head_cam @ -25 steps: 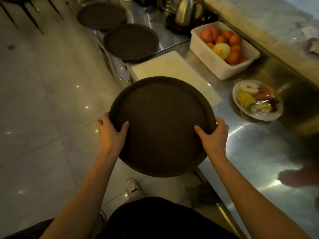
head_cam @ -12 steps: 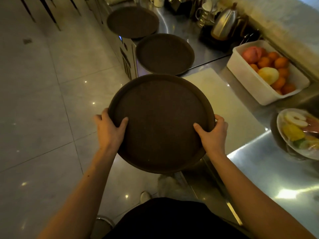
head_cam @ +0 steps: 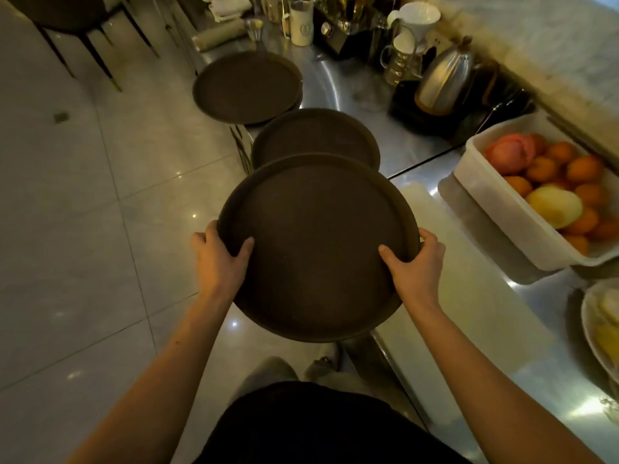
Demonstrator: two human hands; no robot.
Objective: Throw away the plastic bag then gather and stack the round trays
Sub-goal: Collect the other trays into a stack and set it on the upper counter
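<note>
I carry a dark brown round tray [head_cam: 318, 242] in both hands, level, in the air beside the steel counter's front edge. My left hand [head_cam: 219, 259] grips its left rim with the thumb on top; my right hand [head_cam: 413, 262] grips the right rim the same way. A second round tray [head_cam: 311, 135] lies on the counter just beyond the held one, partly hidden by it. A third round tray [head_cam: 246, 85] lies farther along the counter edge. No plastic bag is in view.
A white cutting board [head_cam: 469, 289] lies on the steel counter [head_cam: 361, 95] to the right. A white tub of fruit [head_cam: 509, 216] and a plate of food [head_cam: 599, 326] stand farther right. Kettles, jugs and cups crowd the back. Tiled floor [head_cam: 83, 229] is at left.
I have walked forward along the counter with the tray in both hands. The two trays on the counter are now closer, and the nearer one sits right behind the held tray.
</note>
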